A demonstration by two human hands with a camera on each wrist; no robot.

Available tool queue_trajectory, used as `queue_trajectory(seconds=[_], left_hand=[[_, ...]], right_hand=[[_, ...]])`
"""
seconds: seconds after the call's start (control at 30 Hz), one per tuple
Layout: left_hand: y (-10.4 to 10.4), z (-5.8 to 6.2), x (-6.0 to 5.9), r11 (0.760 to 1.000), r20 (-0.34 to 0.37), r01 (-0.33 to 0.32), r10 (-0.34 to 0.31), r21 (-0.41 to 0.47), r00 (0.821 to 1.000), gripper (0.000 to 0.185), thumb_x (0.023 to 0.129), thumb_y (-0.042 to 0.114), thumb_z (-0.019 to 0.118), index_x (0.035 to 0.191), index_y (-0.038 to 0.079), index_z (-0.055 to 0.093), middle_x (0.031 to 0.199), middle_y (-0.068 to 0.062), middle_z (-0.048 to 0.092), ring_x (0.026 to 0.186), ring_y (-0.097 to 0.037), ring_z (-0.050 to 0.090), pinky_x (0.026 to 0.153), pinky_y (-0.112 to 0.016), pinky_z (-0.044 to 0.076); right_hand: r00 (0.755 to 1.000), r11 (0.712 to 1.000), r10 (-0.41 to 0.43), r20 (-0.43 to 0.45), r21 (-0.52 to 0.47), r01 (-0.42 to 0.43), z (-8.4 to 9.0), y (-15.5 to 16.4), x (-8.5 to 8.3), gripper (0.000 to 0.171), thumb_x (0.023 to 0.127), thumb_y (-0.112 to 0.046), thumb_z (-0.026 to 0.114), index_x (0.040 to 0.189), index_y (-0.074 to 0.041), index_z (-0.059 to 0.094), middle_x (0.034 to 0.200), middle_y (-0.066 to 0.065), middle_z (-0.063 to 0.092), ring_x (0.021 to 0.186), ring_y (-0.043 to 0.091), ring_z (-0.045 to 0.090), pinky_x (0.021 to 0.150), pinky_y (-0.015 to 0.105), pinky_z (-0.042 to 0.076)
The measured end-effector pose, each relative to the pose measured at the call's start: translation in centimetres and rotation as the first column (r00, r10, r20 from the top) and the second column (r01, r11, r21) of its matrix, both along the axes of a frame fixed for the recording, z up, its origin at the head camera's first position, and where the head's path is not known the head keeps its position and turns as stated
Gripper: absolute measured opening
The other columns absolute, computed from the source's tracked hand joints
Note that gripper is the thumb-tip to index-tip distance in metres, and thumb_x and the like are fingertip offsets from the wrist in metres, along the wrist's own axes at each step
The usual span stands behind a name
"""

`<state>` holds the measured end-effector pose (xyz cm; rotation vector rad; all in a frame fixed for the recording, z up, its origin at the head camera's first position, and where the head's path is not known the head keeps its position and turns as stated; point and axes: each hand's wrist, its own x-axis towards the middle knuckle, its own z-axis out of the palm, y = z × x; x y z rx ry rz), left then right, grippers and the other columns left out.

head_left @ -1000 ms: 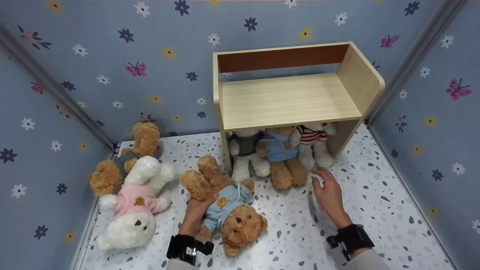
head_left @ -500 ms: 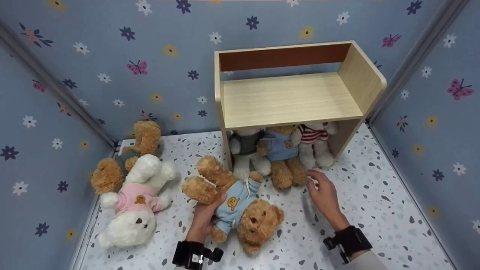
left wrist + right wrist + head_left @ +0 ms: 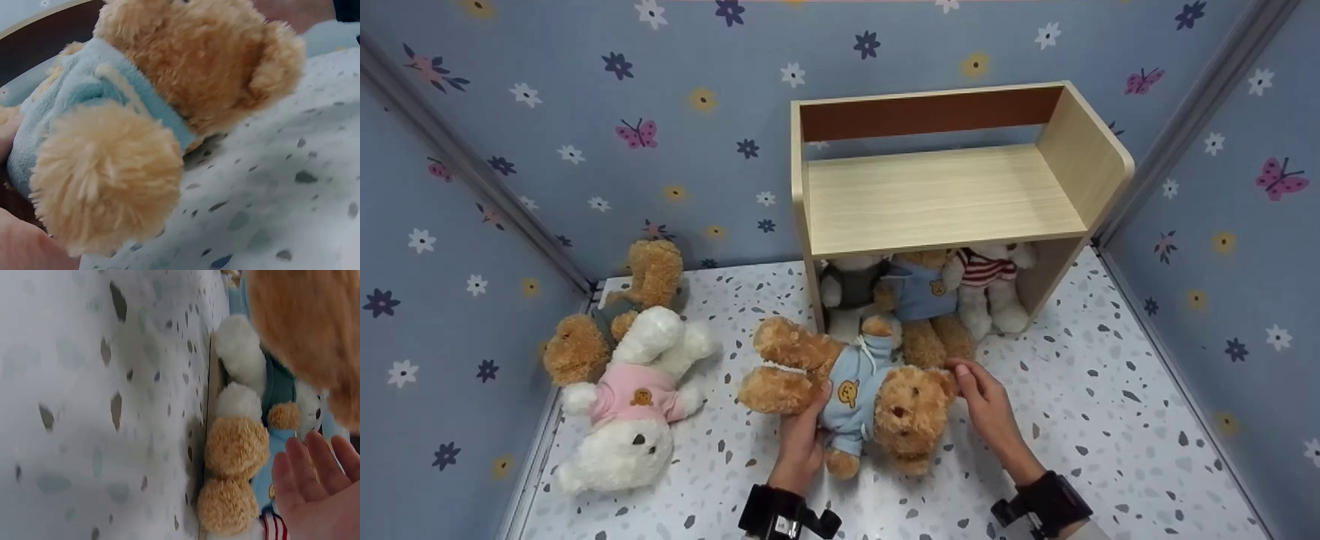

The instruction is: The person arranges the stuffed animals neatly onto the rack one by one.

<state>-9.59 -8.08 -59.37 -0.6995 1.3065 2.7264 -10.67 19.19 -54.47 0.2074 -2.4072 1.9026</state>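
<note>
Brown plush teddy bear in a light blue hoodie (image 3: 855,390), gripped around the body by the left hand (image 3: 802,442); right hand (image 3: 986,405), fingers relaxed, touches its head.

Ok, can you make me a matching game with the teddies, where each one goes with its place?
Things:
1. Blue-hoodie bear
2. Pink-shirt bear
3. Striped-shirt bear
4. Top shelf

Places or states:
A. Sitting under the shelf, on the right
B. Bare, nothing on it
C. Between the left hand and right hand
D. Lying on the floor by the left wall

Pairs: 1-C, 2-D, 3-A, 4-B
</note>
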Motion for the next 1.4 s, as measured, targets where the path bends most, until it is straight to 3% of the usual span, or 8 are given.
queue_trajectory(seconds=[0.17,0.37,0.6,0.73,0.93,1.13,1.27,1.4], left_hand=[[1.5,0.4,0.0,0.990,0.006,-0.091,0.091,0.106,0.996,0.039,0.086,0.016,0.076,0.118,0.004,0.056,0.108,-0.012,0.063,0.097,-0.027,0.062,0.082,-0.039,0.052],[3.2,1.0,-0.1,0.968,-0.009,-0.135,0.141,0.213,0.990,0.032,0.090,0.015,0.071,0.118,0.004,0.061,0.113,-0.012,0.060,0.105,-0.027,0.058,0.089,-0.040,0.047],[4.5,1.3,0.0,0.947,0.025,-0.157,0.157,0.280,0.987,0.028,0.088,0.020,0.073,0.113,0.006,0.069,0.119,-0.014,0.060,0.110,-0.028,0.056,0.093,-0.040,0.046],[5.3,1.3,0.2,0.950,0.017,-0.151,0.153,0.274,0.988,0.034,0.088,0.021,0.073,0.119,0.007,0.066,0.123,-0.014,0.058,0.114,-0.029,0.054,0.095,-0.042,0.044],[6.0,1.4,0.3,0.957,-0.016,-0.117,0.126,0.267,0.992,0.042,0.091,0.020,0.069,0.129,0.006,0.056,0.129,-0.015,0.054,0.118,-0.031,0.051,0.099,-0.045,0.041],[5.5,1.3,0.8,0.975,-0.078,-0.005,0.023,0.223,0.997,0.047,0.092,0.017,0.068,0.133,0.003,0.049,0.131,-0.016,0.052,0.119,-0.030,0.051,0.103,-0.045,0.039],[4.9,1.5,1.0,0.979,-0.150,0.065,-0.036,0.195,0.988,0.050,0.090,0.010,0.070,0.132,0.001,0.045,0.125,-0.013,0.054,0.114,-0.027,0.054,0.103,-0.046,0.038],[4.2,1.8,1.1,0.972,-0.255,0.125,-0.071,0.200,0.964,0.062,0.088,0.005,0.071,0.139,0.003,0.037,0.128,-0.012,0.050,0.119,-0.027,0.052,0.105,-0.047,0.036]], right_hand=[[0.983,0.960,0.103,0.154,-0.275,-0.057,-2.4,-0.1,0.3,0.051,0.108,-0.033,0.028,0.147,0.000,0.033,0.137,0.025,0.048,0.114,0.020,0.059,0.090,0.035,0.051],[0.969,0.877,0.231,0.091,-0.451,-0.167,-3.2,-0.7,1.3,0.058,0.108,-0.035,0.021,0.151,0.002,0.011,0.152,0.028,0.022,0.131,0.012,0.043,0.103,0.028,0.039],[0.994,0.936,0.110,0.026,-0.340,-0.095,-3.7,-1.2,1.6,0.061,0.105,-0.033,0.039,0.155,-0.012,0.012,0.156,0.016,0.017,0.139,0.021,0.027,0.104,0.023,0.034],[0.996,0.933,0.068,0.059,-0.358,-0.042,-3.7,-1.5,1.4,0.064,0.102,-0.035,0.047,0.155,-0.019,0.015,0.154,0.012,0.022,0.137,0.026,0.029,0.102,0.025,0.036],[0.997,0.912,0.016,0.076,-0.411,0.016,-3.4,-1.8,0.8,0.052,0.101,-0.017,0.049,0.149,-0.017,0.028,0.138,0.013,0.040,0.122,0.028,0.045,0.096,0.031,0.043],[0.992,0.897,-0.075,0.101,-0.428,0.111,-2.6,-1.4,-0.2,0.049,0.099,-0.012,0.053,0.144,-0.007,0.037,0.130,0.015,0.047,0.112,0.024,0.052,0.091,0.030,0.047],[0.980,0.876,-0.111,0.166,-0.450,0.176,-1.8,-0.6,-0.9,0.051,0.099,-0.013,0.052,0.147,-0.006,0.035,0.131,0.015,0.046,0.111,0.021,0.053,0.091,0.028,0.046],[0.963,0.848,-0.123,0.239,-0.479,0.227,-0.9,0.4,-1.7,0.052,0.100,-0.015,0.051,0.148,-0.007,0.032,0.131,0.013,0.045,0.109,0.020,0.054,0.089,0.028,0.048]])
